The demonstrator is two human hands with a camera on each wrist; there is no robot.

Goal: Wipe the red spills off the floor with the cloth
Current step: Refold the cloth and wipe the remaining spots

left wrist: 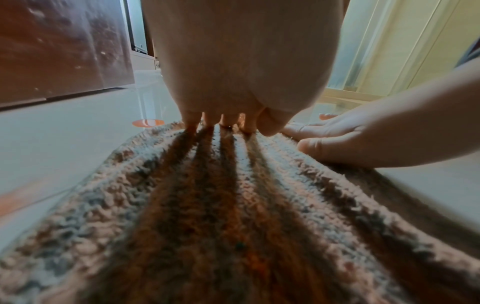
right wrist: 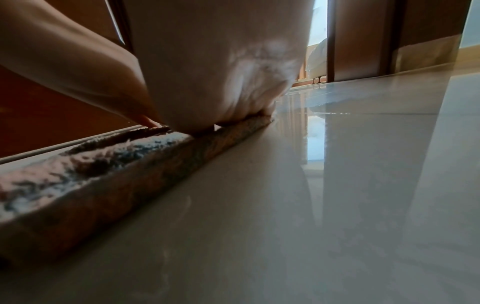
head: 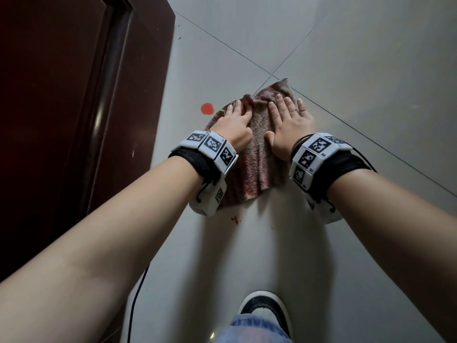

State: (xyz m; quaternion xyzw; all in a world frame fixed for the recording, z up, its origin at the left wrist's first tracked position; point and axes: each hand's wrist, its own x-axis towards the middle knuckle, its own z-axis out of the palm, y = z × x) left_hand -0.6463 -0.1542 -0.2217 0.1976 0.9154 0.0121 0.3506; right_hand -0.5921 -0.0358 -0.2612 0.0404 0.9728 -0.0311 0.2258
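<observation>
A fuzzy pink-grey striped cloth (head: 257, 154) lies spread on the glossy grey tile floor (head: 272, 256). My left hand (head: 235, 120) presses its left part with arched fingers, fingertips down on the pile (left wrist: 233, 226). My right hand (head: 289, 117) lies flat on the cloth's right part, fingers straight and spread. The cloth bunches into a ridge between the two hands. A round red spill (head: 207, 108) sits on the floor just left of the cloth's far edge, also seen past my left fingers as the red spill (left wrist: 148, 123). A small red smear (head: 235, 219) marks the floor near the cloth's near edge.
A dark red-brown door (head: 74, 120) stands close along the left. My black-and-white shoe (head: 264, 310) and a jeans leg are at the bottom. A thin black cable (head: 138, 293) hangs by my left arm. Open tile floor (right wrist: 337, 205) stretches to the right.
</observation>
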